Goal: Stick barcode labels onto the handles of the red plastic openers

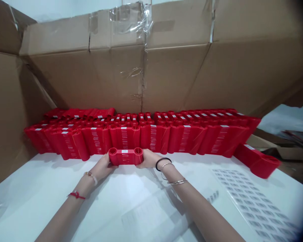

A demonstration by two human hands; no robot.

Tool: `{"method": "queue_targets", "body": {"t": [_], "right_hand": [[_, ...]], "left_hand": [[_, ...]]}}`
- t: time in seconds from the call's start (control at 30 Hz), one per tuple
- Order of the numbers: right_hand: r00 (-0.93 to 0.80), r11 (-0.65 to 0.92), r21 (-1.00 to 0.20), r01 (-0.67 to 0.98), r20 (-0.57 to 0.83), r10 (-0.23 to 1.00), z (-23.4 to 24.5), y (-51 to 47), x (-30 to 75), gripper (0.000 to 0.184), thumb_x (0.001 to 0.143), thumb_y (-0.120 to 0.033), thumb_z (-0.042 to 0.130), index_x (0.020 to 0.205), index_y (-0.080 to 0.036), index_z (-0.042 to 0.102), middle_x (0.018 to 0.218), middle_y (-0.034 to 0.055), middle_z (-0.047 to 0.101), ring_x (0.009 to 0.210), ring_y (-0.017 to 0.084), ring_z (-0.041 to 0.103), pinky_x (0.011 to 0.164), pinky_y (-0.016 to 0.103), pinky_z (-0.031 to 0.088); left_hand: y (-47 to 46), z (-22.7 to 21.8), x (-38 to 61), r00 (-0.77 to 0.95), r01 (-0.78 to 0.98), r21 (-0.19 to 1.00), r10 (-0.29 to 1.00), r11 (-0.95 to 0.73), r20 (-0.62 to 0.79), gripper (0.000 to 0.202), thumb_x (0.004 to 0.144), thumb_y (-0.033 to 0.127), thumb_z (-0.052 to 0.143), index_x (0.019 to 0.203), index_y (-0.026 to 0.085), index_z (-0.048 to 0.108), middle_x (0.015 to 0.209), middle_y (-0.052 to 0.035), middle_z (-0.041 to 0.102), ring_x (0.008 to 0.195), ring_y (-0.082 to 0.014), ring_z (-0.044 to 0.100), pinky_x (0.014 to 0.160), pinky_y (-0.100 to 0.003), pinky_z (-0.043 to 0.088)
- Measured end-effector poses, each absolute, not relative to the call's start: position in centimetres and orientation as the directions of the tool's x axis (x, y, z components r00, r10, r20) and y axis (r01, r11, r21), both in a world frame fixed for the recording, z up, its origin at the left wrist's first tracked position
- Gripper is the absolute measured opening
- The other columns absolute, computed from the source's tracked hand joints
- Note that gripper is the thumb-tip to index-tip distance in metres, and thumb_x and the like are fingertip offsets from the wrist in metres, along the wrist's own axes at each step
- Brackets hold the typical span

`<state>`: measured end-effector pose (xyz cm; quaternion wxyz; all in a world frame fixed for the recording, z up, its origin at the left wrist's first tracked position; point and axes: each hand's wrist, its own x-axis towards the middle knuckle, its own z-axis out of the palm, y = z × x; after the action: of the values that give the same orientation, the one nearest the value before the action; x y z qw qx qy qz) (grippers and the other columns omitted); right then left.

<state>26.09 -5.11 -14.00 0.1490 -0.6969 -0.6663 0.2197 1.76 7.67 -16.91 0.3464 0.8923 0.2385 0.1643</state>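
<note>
A red plastic cartridge [125, 156] with a round tube at each end and a small white label on top stands on the white table [53, 188], just in front of a long row of similar red cartridges [151, 136]. My left hand [103, 167] grips its left end and my right hand [147, 159] grips its right end, fingers wrapped round the tubes. Both wrists wear bracelets.
Big cardboard sheets [166, 74] wall off the back and left side. One loose red cartridge [257, 161] lies at the right end of the row. A sheet of small printed labels [252, 201] lies on the table at the right.
</note>
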Motion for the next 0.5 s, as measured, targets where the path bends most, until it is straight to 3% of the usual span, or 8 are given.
{"method": "queue_targets", "body": {"t": [0.2,0.5], "right_hand": [[-0.021,-0.016,-0.524,0.852,-0.064,0.998,-14.6,-5.0,26.5,0.023,0.079,-0.024,0.075,0.094,-0.012,0.063,0.084,0.0006,0.063,0.074,0.014,0.060,0.064,0.025,0.049],[-0.024,-0.019,-0.551,0.834,-0.071,0.997,-15.2,-4.9,27.0,0.026,0.078,-0.027,0.075,0.095,-0.012,0.063,0.087,0.0017,0.065,0.075,0.015,0.061,0.066,0.027,0.050]], "left_hand": [[8.1,-16.8,1.6,0.862,0.248,0.724,0.488,-0.644,0.139,0.047,0.081,0.023,0.062,0.124,0.014,0.046,0.111,-0.0096,0.064,0.093,-0.0196,0.064,0.079,-0.031,0.052],[7.9,-16.1,2.1,0.869,0.289,0.710,0.488,-0.642,0.087,0.034,0.079,0.022,0.062,0.111,0.014,0.051,0.101,-0.0079,0.065,0.086,-0.0184,0.063,0.074,-0.030,0.051]]}}
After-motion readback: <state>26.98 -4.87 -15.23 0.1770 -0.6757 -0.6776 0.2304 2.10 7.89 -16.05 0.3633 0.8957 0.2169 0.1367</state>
